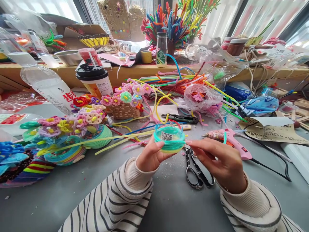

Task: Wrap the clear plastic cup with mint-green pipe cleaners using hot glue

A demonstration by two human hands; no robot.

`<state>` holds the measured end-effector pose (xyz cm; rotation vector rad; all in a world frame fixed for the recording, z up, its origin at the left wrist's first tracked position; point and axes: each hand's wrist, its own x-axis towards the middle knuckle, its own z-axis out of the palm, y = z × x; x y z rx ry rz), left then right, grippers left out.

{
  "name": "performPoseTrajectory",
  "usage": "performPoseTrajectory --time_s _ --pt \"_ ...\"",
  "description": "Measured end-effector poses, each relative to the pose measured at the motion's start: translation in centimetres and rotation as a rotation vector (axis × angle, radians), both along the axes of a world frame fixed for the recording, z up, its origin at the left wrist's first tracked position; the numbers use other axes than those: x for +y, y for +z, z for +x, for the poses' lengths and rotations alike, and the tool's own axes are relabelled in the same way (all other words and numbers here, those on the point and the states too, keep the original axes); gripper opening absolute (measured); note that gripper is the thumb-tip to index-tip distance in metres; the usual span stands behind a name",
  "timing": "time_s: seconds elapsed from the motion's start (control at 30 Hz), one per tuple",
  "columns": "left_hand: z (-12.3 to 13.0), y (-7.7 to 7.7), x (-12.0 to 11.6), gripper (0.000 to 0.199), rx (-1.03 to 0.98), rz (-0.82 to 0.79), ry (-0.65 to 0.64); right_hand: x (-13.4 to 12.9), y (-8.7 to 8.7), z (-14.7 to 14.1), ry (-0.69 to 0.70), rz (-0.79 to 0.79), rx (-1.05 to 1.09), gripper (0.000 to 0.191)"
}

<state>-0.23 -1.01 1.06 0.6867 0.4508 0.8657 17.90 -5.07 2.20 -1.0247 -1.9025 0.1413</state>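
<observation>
My left hand (pixel 151 155) is wrapped around a small clear plastic cup (pixel 179 129) with a barcode label inside or on its far wall. Rings of teal and pale yellow pipe cleaner circle the cup's outside. At its right side, my right hand (pixel 220 161) pinches the teal pipe cleaner (pixel 175 141) with thumb and forefinger against the wall. A short teal length (pixel 225 138) shows above the knuckles. Black-handled scissors (pixel 195 175) lie on the table just below and between the hands. A pink glue gun (pixel 238 144) lies behind my right hand.
A utility knife (pixel 181 118) and loose pipe cleaners (pixel 156 82) lie beyond the cup. Flower-covered pots (pixel 65 151) and a woven basket (pixel 124 110) fill the left. Behind them stand a coffee cup (pixel 94 80) and a leaning plastic bottle (pixel 45 82). The glue gun's cord (pixel 270 169) runs right.
</observation>
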Motion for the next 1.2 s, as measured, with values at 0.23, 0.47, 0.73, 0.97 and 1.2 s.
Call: performPoseTrajectory --time_s 0.23,0.47,0.73,0.97,1.2 --pt "0.13 0.24 -0.05 0.034 -0.033 -0.022 -0.025 0.16 0.19 0.16 0.003 -0.155 0.133 0.019" --pt "-0.02 0.41 0.03 0.041 -0.044 -0.02 -0.084 0.46 0.55 0.28 0.025 -0.265 0.262 0.008" --pt "0.04 0.4 0.03 0.041 -0.051 -0.036 -0.117 0.61 0.39 0.04 0.014 -0.293 0.33 0.001" --pt "-0.02 0.38 0.08 0.041 -0.063 -0.047 -0.131 0.79 0.38 -0.28 -0.008 -0.349 0.343 0.007" --pt "-0.13 0.26 0.11 0.048 -0.044 -0.06 -0.153 0.63 0.43 -0.12 -0.016 -0.466 0.373 0.008"
